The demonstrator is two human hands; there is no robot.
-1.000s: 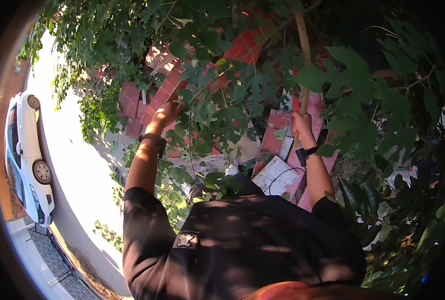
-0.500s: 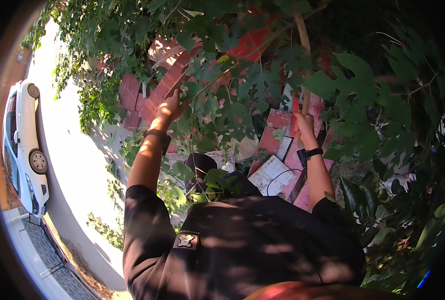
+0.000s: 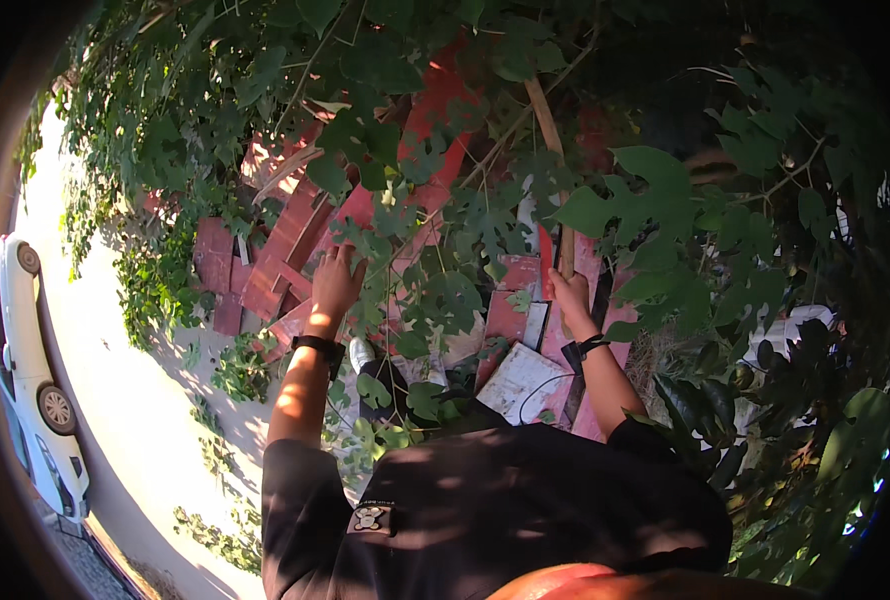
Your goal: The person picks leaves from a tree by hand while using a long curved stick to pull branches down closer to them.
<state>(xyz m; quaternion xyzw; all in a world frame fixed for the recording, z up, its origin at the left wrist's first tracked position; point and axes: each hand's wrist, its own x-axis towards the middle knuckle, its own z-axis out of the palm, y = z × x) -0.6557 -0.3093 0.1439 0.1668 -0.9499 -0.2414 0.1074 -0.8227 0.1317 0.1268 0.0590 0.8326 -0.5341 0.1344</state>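
Observation:
My left hand (image 3: 337,290) is over the pile of red boards (image 3: 290,255), its fingers stretched out and slightly apart. I see nothing in its grip, though leaves beside it hide part of what lies around the fingertips. My right hand (image 3: 571,297) is closed round the lower end of a long wooden pole (image 3: 545,120), which runs up and away into the foliage. The pole's far end is hidden. Close to the right hand a narrow bright red strip (image 3: 546,258) shows. Below it lies a scuffed white board (image 3: 525,380) among red pieces.
Leafy branches (image 3: 625,200) hang over the pile and between my arms. A thin black cable (image 3: 540,388) curves across the white board. My shoe (image 3: 362,355) stands near the boards. To the left runs a sunlit pavement (image 3: 135,400) with a parked white car (image 3: 40,360).
My left hand has come off a red plank and moved nearer me; its fingers have spread. The plank lies on the pile. The view has shifted, and the right hand still grips the pole.

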